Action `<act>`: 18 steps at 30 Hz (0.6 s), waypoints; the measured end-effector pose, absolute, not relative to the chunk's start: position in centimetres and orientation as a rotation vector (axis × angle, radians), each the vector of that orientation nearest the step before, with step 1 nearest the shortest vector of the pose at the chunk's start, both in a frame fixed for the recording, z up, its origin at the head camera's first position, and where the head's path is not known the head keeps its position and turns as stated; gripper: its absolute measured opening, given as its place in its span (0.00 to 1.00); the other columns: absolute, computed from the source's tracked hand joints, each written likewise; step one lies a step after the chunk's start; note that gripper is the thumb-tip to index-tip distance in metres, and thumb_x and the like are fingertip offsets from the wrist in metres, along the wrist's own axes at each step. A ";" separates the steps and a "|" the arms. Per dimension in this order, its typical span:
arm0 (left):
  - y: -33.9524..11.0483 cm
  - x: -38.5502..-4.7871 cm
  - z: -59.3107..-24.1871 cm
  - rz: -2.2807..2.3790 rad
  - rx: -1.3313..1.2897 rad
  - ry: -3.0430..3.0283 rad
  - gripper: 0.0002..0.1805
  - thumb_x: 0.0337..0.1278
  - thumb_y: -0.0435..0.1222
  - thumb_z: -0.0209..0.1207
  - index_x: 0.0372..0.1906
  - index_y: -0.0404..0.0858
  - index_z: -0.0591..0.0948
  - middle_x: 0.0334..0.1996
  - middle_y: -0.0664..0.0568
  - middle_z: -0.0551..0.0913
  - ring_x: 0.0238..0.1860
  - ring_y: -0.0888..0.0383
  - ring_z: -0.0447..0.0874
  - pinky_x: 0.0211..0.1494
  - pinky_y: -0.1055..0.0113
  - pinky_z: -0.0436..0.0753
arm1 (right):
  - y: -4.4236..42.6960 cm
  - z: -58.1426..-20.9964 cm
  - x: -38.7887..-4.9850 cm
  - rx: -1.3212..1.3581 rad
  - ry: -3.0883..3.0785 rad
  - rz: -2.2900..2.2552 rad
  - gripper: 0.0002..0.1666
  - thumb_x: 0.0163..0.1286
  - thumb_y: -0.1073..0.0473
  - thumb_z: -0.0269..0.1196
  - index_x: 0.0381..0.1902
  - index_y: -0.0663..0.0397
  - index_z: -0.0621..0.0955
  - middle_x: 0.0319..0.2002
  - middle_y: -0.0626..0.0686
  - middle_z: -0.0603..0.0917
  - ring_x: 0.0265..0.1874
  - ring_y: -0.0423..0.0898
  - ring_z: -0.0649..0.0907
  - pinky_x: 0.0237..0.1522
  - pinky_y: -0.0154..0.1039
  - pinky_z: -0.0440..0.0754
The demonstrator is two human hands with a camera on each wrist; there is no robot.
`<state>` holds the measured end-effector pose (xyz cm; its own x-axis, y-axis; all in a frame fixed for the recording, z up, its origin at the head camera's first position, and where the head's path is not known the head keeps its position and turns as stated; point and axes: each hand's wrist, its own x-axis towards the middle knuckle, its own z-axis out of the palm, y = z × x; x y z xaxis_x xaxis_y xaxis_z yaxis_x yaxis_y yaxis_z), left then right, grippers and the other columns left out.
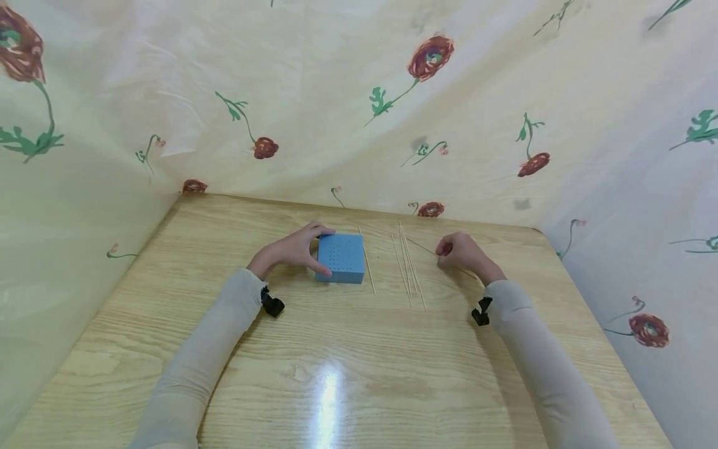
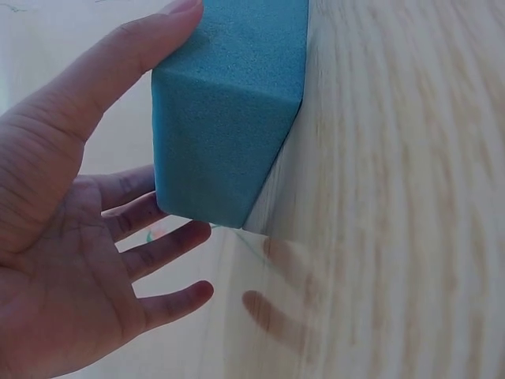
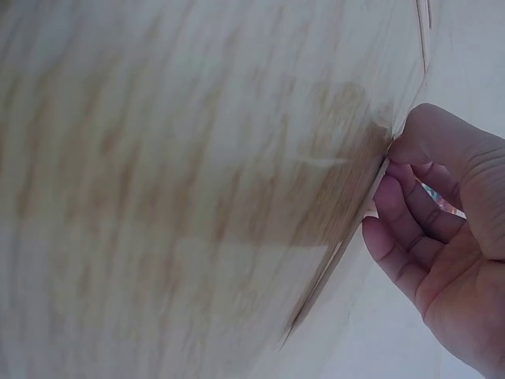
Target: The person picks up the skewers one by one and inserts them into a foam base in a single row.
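A blue foam block [image 1: 341,257] with rows of small holes in its top lies on the wooden table. The left hand [image 1: 294,248] grips it from its left side, thumb at the near edge and fingers at the far edge; the left wrist view shows the thumb on the block [image 2: 229,134] and the lower fingers of the hand [image 2: 87,237] spread. Further right, the right hand [image 1: 462,254] pinches a thin stick [image 1: 422,247] low over the table. In the right wrist view the stick [image 3: 323,276] slants from between thumb and fingertips of the hand [image 3: 442,205].
Several thin sticks [image 1: 412,268] lie close together between the block and the right hand. One more stick [image 1: 368,265] lies just right of the block. Behind the wooden table [image 1: 392,362] hangs a flowered sheet [image 1: 336,112], which also covers both sides.
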<state>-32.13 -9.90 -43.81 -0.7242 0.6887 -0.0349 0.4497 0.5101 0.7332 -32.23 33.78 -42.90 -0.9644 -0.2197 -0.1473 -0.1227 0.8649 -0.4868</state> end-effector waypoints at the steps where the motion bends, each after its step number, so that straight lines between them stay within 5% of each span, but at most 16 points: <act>1: -9.9 -32.1 -43.9 1.043 0.949 2.434 0.57 0.46 0.46 0.79 0.79 0.37 0.60 0.73 0.42 0.60 0.73 0.43 0.61 0.76 0.44 0.64 | 33.8 -42.9 -32.2 -0.263 2.842 -0.721 0.08 0.55 0.70 0.68 0.35 0.62 0.85 0.32 0.56 0.85 0.33 0.47 0.80 0.39 0.37 0.77; 18: -9.8 -32.1 -43.8 1.032 0.946 2.439 0.57 0.46 0.46 0.79 0.79 0.37 0.60 0.74 0.41 0.60 0.74 0.43 0.61 0.76 0.44 0.65 | 34.0 -42.6 -32.0 -0.248 2.865 -0.697 0.08 0.57 0.69 0.69 0.36 0.64 0.87 0.32 0.56 0.87 0.32 0.47 0.80 0.38 0.38 0.77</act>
